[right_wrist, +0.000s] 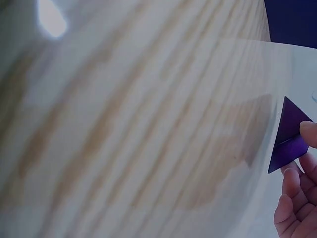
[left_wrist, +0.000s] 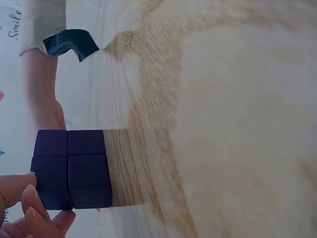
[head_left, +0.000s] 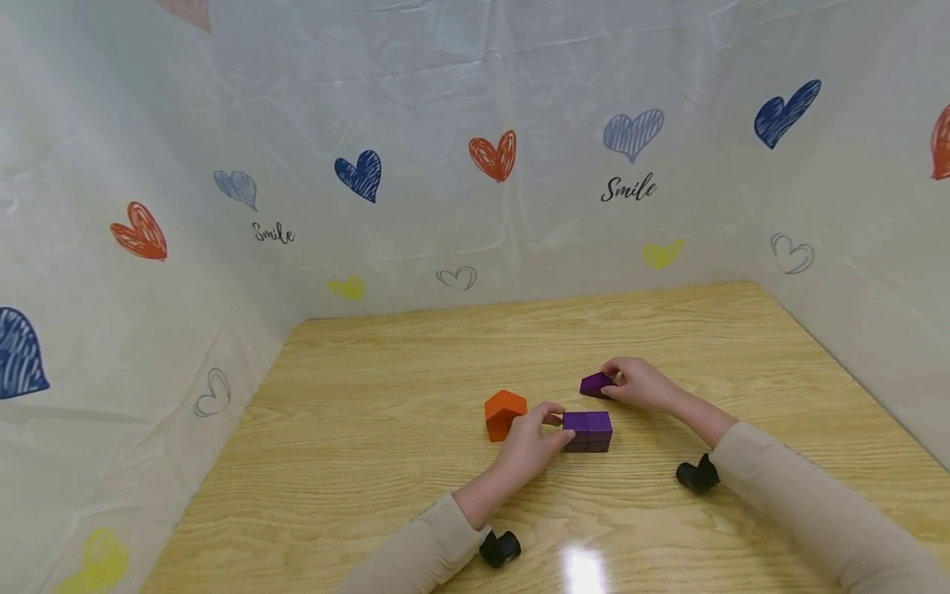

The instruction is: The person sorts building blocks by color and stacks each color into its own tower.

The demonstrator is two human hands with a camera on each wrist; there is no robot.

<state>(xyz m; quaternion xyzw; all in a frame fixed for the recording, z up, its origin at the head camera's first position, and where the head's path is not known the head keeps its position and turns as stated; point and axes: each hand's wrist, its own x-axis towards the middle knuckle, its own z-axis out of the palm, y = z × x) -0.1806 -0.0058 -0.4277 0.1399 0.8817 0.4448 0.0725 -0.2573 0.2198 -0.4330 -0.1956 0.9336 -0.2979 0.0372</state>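
A purple block (head_left: 587, 431) made of several box-like sections sits on the wooden table. My left hand (head_left: 529, 448) holds its left end, with the thumb at the front and fingers around the far side. In the left wrist view, grooves divide the purple block (left_wrist: 72, 171) into squares, and the fingertips (left_wrist: 30, 191) touch its edge. My right hand (head_left: 640, 384) pinches a smaller purple wedge-shaped block (head_left: 595, 385) behind it. The right wrist view shows this wedge block (right_wrist: 292, 136) with a pointed, triangular face, between thumb and fingers.
An orange block (head_left: 505, 412) with an angular top stands just left of the left hand, partly covered by it. Black wrist devices (head_left: 500, 549) hang at both sleeves. White sheeting (head_left: 416, 239) printed with hearts surrounds the wooden table (head_left: 356, 462).
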